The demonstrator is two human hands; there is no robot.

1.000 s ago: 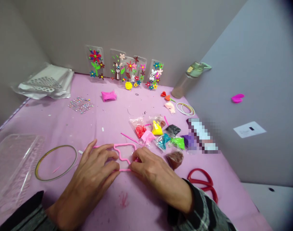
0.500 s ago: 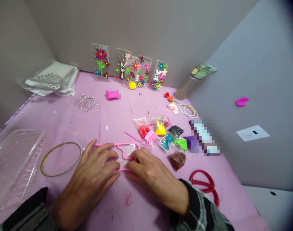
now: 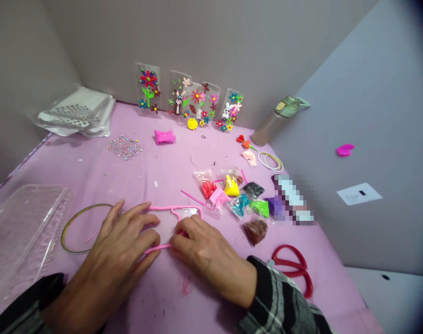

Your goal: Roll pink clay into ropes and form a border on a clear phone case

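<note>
A clear phone case (image 3: 183, 214) lies flat on the purple table, edged with a thin pink clay strip (image 3: 163, 208). My left hand (image 3: 117, 250) rests on the case's left part with its fingers stretched out flat and apart. My right hand (image 3: 206, 253) is on the case's near right side, its fingertips pinched on the pink strip along the near edge. Most of the case is hidden under both hands. A loose pink clay strand (image 3: 192, 198) lies just beyond the case.
Small bags of coloured clay (image 3: 232, 192) lie right of the case, red scissors (image 3: 295, 269) at the near right. A tape ring (image 3: 74, 222) and a clear plastic box (image 3: 20, 232) sit to the left. Decorated cases (image 3: 190, 99) and a bottle (image 3: 277, 118) stand at the back wall.
Both hands have slid a little to the left along the case's near edge. The view has shifted slightly.
</note>
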